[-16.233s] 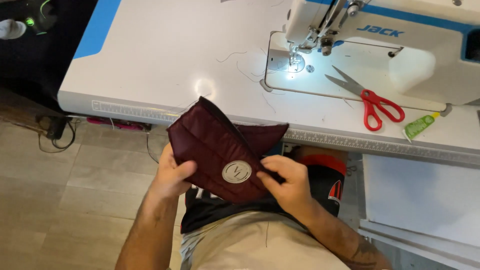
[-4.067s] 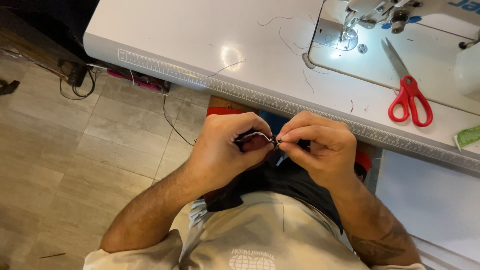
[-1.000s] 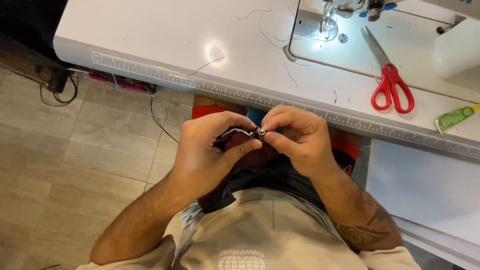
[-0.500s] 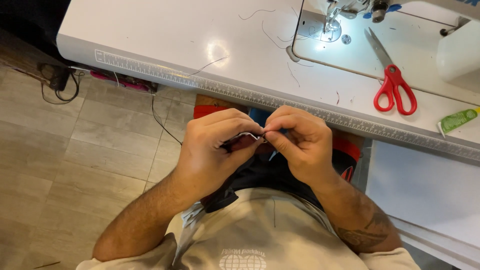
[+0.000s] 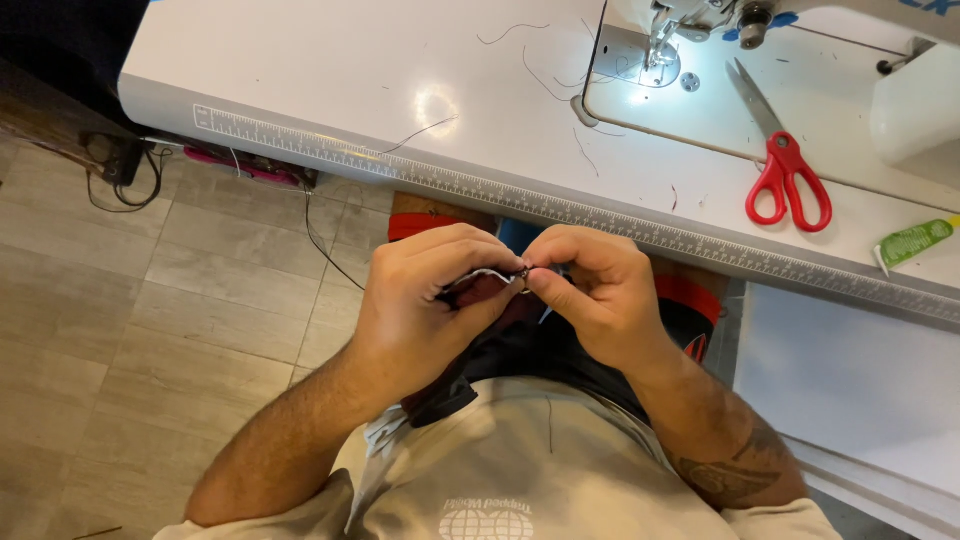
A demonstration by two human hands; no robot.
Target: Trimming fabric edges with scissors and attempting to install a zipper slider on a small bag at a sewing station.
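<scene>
Head view, looking down at my lap. My left hand (image 5: 425, 300) is curled around a bunched piece of dark fabric (image 5: 480, 290); my right hand (image 5: 595, 295) pinches a small metal piece (image 5: 524, 268) at the fabric's edge, fingertips meeting between both hands. Red-handled scissors (image 5: 785, 175) lie well beyond my right hand on the white sewing table (image 5: 330, 80).

A single head-worn camera looks steeply down from close above the lap, facing forward over the table (image 5: 330, 75) edge. The hands sit near frame centre, the sewing machine (image 5: 900, 60) at the top right, the floor (image 5: 150, 330) on the left.
</scene>
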